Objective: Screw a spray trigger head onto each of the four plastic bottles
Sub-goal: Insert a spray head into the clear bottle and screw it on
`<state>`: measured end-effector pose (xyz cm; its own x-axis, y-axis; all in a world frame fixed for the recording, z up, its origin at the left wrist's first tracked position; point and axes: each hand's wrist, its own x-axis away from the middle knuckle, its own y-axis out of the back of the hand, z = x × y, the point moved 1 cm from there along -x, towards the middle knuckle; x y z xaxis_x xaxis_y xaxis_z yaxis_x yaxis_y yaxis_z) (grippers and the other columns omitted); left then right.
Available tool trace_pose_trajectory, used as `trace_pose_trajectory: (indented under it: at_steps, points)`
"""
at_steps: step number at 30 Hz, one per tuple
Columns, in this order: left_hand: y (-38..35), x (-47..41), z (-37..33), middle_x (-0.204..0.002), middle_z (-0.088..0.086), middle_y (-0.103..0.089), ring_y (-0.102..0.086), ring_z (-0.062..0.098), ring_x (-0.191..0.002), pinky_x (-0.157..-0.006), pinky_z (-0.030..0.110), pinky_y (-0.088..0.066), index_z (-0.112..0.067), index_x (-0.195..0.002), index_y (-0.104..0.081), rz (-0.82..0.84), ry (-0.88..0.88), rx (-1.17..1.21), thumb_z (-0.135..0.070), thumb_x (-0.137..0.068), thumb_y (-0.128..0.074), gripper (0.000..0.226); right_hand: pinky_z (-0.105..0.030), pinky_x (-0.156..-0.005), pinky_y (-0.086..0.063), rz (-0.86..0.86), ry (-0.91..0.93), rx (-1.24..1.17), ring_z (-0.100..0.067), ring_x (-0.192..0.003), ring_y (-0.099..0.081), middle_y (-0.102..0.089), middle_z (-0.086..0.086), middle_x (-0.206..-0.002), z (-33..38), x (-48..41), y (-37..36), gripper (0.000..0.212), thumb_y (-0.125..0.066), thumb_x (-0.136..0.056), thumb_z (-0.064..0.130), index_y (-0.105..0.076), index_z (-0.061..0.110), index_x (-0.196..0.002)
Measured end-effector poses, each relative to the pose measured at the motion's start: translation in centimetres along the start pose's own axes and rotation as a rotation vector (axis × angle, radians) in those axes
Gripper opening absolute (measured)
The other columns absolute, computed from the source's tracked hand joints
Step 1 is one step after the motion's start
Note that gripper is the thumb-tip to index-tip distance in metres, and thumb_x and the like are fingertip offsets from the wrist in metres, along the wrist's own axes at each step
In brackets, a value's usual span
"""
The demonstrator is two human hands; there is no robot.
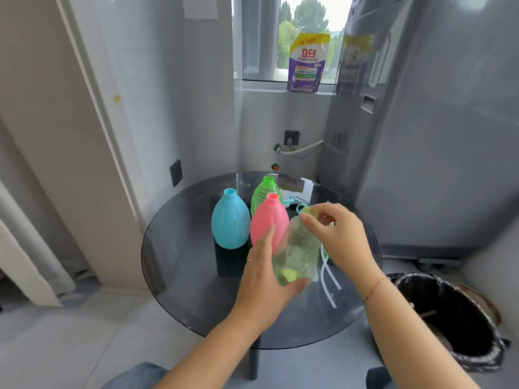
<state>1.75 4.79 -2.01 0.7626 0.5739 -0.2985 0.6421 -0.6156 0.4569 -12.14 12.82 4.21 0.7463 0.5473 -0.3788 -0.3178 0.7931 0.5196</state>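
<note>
Left hand (266,272) wraps base of clear greenish bottle (297,248), tilting it above round glass surface (182,276). Right hand (337,237) pinches bottle's open neck, likely steadying for trigger head. Blue bottle (230,220), pink bottle (268,220), green bottle (264,193) stand uncapped behind.

Home laundry corner, washing machine (438,122), detergent pouch (307,64) on windowsill

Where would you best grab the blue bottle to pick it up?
Probably at the narrow neck, from above. The blue bottle stands upright with its open mouth bare, and its belly is wide and rounded, so fingers could slip there. The pink bottle stands close on its right, so its left side is freer.
</note>
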Motion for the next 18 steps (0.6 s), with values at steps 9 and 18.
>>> trace_pose_trajectory:
  at_steps: [9, 18]
  points:
    - [-0.2, 0.5, 2.6, -0.113, -0.038, -0.055, -0.053, -0.009, -0.108, -0.066, 0.0, -0.043, -0.074, -0.11, -0.031, -0.103, 0.192, 0.195, -0.056, -0.052, -0.079, 0.078, -0.022, -0.06, -0.052, 0.099, -0.11, -0.204, -0.006, -0.063, -0.062, -0.073, 0.005, -0.076, 0.1, -0.5, 0.7, 0.024, -0.057, -0.09, 0.041, -0.074, 0.025, -0.085]
    - [0.3, -0.2, 2.8, -0.117, -0.036, -0.049, -0.045, -0.021, -0.106, -0.073, 0.002, -0.036, -0.073, -0.106, -0.03, -0.114, 0.17, 0.155, -0.044, -0.06, -0.084, 0.076, -0.025, -0.045, -0.032, 0.066, -0.493, 0.526, -0.019, -0.046, -0.042, -0.047, -0.004, -0.052, -8.0, -9.1, -1.3, 0.05, -0.067, -0.082, 0.042, -0.044, 0.007, -0.054]
